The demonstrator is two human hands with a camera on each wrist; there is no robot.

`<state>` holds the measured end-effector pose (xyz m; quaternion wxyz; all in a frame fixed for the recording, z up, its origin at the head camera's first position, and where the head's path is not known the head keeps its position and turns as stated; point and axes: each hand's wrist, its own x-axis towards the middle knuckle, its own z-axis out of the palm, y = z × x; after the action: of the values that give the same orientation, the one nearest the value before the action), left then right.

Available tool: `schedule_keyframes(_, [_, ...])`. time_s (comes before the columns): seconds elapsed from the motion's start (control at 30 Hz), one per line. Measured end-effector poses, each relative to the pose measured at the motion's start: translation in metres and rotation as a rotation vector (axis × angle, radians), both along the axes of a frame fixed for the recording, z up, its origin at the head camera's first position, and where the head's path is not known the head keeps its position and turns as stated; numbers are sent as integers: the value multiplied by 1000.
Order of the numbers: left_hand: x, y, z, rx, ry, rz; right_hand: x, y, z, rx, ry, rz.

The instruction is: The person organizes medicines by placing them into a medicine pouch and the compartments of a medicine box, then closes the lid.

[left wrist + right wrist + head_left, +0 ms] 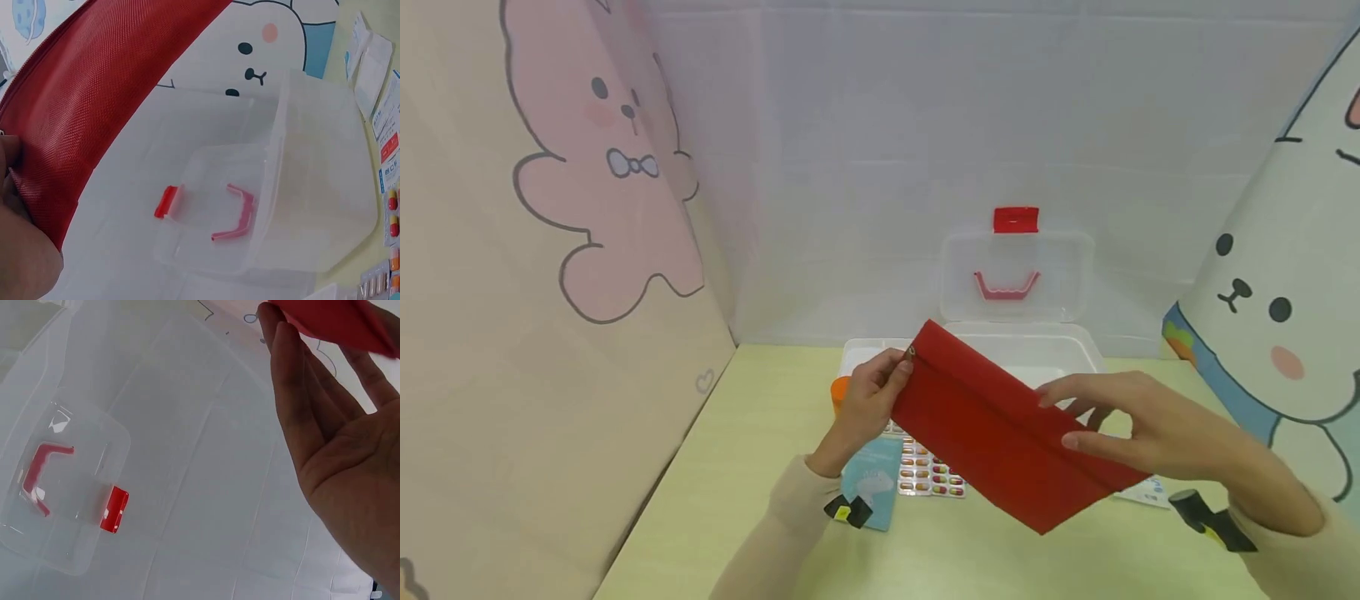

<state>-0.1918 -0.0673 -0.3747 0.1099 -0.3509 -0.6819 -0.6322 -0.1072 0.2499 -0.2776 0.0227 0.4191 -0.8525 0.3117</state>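
Red pouch [992, 429] above tabletop [970, 554]; long axis slants from left hand [874, 396] toward the right edge. Left grip: pinching the pouch's far-left corner. Right hand [1138, 421], nearer the opposite end: grip loosely spread, fingers against pouch.

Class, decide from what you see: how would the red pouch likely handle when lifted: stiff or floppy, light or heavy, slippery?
The red pouch probably flexes but isn't limp: its broad face is nearly flat, yet creased along its length. It is likely light, looking thin, with the left hand gripping one end. Its woven-looking surface suggests little slipping.
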Motion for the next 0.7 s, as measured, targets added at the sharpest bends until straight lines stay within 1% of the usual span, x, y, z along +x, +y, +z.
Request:
schedule_keyframes(0.07, [0, -1, 0, -39, 4, -38, -2, -4, 0, 42, -25, 50])
schedule_keyframes(0.2, [1, 0, 1, -102, -11, -85, -8, -13, -1, 109, -57, 88])
schedule_keyframes(0.27, [2, 0, 2, -112, -27, -96, -9, -17, 0, 140, -80, 92])
schedule_keyframes(0.37, [2, 1, 3, -108, -29, -103, -12, -22, -2, 165, -94, 99])
schedule_keyframes(0.43, [2, 2, 3, -103, -24, -107, -13, -24, -4, 164, -83, 93])
schedule_keyframes(0.47, [2, 2, 3, -103, -22, -108, -13, -25, -6, 157, -64, 92])
schedule_keyframes(0.57, [2, 3, 4, -100, -19, -105, -15, -27, -11, 136, -30, 61])
schedule_keyframes(0.7, [3, 4, 3, -97, -27, -92, -17, -28, -18, 133, -13, 20])
